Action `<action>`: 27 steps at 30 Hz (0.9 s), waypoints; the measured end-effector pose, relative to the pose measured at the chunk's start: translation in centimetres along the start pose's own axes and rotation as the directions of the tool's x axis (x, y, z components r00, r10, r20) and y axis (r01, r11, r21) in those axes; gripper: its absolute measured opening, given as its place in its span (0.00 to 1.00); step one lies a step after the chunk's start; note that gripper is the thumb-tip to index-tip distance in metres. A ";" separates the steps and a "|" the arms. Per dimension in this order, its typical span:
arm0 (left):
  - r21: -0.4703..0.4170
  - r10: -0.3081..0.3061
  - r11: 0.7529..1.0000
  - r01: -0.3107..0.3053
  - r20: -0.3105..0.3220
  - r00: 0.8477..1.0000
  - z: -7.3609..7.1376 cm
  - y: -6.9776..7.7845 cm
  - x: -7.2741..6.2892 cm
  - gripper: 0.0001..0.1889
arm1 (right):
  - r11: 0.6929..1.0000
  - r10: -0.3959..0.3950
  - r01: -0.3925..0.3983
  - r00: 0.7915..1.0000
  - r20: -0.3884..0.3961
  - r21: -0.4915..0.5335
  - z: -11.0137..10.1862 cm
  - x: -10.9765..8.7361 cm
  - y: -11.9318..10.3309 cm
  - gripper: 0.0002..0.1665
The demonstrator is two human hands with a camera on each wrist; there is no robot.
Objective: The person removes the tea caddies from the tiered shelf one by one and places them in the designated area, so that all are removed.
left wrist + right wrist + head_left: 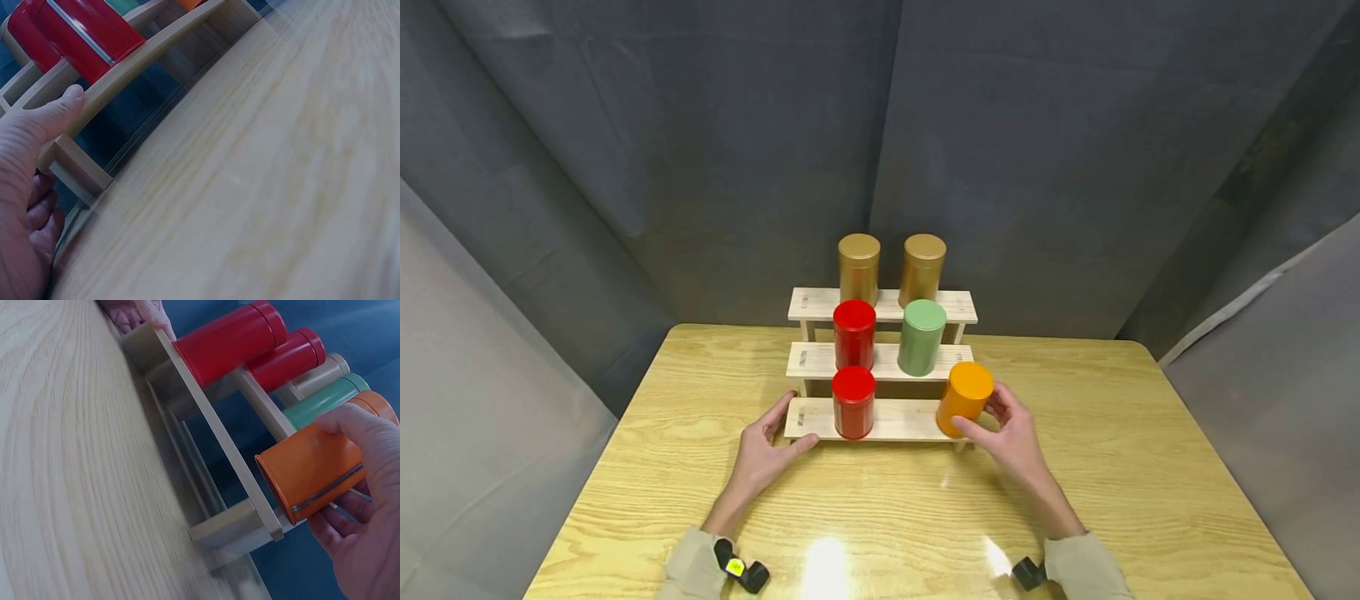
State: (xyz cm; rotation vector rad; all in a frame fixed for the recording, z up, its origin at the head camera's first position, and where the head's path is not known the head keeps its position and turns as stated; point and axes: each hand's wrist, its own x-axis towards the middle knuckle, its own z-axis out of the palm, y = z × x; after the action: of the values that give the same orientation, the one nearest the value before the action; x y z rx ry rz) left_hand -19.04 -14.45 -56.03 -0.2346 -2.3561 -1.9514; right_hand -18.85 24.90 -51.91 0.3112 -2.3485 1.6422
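A three-step wooden display rack (895,418) stands on the table. My right hand (1013,437) grips an orange canister (964,402) at the right end of the lowest step, with the thumb in front and fingers behind. In the right wrist view the orange canister (319,465) leans, part of its underside showing; whether it touches the board I cannot tell. My left hand (762,454) holds the left end of the lowest step. In the left wrist view its thumb (59,115) lies on the board, fingers curled below. A red canister (853,404) stands on that step, left of middle.
On the middle step are another red canister (854,333) and a green canister (921,337). Two gold canisters (859,267) stand on the top step. Grey curtains (737,167) hang behind and beside the wood-grain table (880,508).
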 end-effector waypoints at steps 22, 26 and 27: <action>0.022 0.001 1.000 0.000 -0.009 1.000 -0.2 -2.9 0.8 0.46 | 0.998 0.013 -0.017 0.997 -0.071 -0.059 -3.4 0.0 0.7 0.36; 0.008 0.014 1.000 -0.014 -0.006 1.000 -0.3 -3.2 0.9 0.45 | 0.996 0.032 -0.040 0.995 -0.090 -0.083 -4.1 0.2 0.9 0.36; 0.004 0.016 1.000 -0.016 -0.005 1.000 -0.3 -3.2 0.9 0.45 | 0.995 0.037 -0.045 0.995 -0.096 -0.088 -4.3 0.2 1.0 0.36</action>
State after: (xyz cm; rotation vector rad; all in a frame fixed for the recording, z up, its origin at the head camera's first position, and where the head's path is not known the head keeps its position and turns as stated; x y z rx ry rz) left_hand -20.42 -15.26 -58.93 -0.2474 -2.3478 -1.9374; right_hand -18.98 29.27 -51.34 0.1651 -2.3641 1.5285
